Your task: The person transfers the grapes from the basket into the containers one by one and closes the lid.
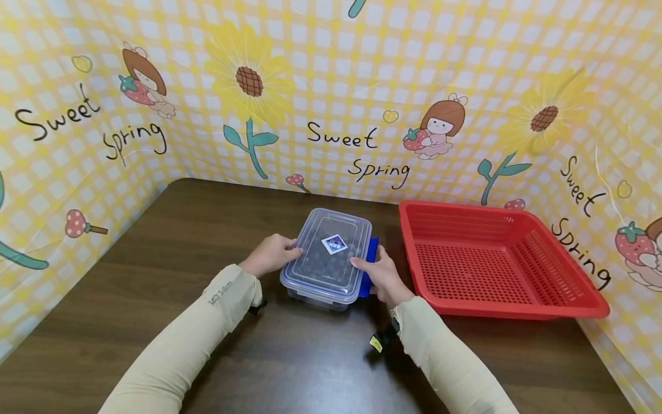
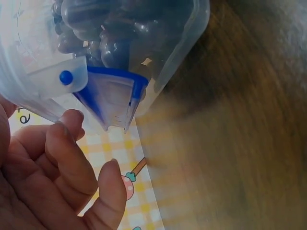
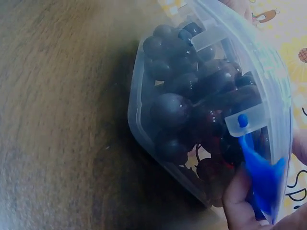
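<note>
A clear lidded plastic food container [image 1: 310,273] with a blue-and-white label lies in front of me, full of dark round grapes [image 3: 175,112]. My left hand [image 1: 271,254] holds its left side, thumb at the lid's edge. In the left wrist view, the left fingers [image 2: 72,163] are bent beside a blue-edged flap [image 2: 112,93]. My right hand [image 1: 384,275] grips the right side, with the thumb on the lid and a finger by the blue handle [image 3: 266,179]. Whether the container's base touches the table cannot be told.
A red perforated plastic basket [image 1: 470,307] stands to the right of the container. The brown wooden table [image 1: 217,213] meets a yellow checked cloth [image 1: 331,86] at the back and sides.
</note>
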Available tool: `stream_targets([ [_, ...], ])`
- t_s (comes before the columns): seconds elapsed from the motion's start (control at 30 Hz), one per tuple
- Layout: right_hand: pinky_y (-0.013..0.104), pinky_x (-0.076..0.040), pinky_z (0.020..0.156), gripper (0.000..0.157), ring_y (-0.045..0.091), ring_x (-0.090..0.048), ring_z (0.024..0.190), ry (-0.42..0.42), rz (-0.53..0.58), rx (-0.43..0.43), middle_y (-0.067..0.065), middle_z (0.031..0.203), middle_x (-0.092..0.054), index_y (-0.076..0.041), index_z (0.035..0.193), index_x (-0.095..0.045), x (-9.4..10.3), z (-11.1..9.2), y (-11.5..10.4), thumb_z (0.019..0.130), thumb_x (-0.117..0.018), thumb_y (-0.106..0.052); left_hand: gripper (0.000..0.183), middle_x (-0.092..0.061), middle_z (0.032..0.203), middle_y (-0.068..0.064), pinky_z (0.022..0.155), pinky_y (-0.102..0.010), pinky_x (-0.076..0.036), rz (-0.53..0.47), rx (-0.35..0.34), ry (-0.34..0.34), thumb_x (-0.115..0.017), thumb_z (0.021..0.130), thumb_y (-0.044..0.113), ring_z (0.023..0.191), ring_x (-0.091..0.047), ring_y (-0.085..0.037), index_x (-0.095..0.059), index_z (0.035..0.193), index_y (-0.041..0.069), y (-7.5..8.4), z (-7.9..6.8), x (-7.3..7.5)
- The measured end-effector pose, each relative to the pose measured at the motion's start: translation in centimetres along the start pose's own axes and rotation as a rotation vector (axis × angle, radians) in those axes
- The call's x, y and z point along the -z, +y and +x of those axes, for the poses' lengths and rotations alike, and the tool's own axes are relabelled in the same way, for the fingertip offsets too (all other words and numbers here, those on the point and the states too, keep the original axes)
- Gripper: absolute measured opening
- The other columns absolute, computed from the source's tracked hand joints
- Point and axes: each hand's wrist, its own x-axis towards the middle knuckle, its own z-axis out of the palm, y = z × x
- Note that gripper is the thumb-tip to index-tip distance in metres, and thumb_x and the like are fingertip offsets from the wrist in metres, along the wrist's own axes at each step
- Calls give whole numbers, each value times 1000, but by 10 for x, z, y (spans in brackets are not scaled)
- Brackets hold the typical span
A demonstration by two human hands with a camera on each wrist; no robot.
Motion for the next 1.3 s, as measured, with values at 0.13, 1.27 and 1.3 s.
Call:
stream_targets([
  [0.13,53,-53,78,82,37,-65,99,12,24,15,20,132,-53,-19,154,-20,-1,1,-1,89,-69,-16,40,-63,118,-24,56,-23,-39,-14,3,-5,-59,95,17,59,-49,-10,-58,125,-9,1,0,0],
  [1.27,46,-56,68,80,34,-69,89,-1,53,28,23,122,-60,-16,155,-18,-5,3,-7,90,-65,-7,39,-58,124,-24,55,-23,-40,-36,54,-32,-59,96,17,65,-54,-12,-58,124,-9,1,2,2],
  [1.3,46,-56,69,80,34,-69,89,-4,52,28,23,123,-60,-16,155,-18,-4,3,-7,90,-65,-7,39,-59,123,-24,55,-23,-40,-38,55,-30,-59,96,17,64,-54,-12,-58,124,-9,1,2,2],
])
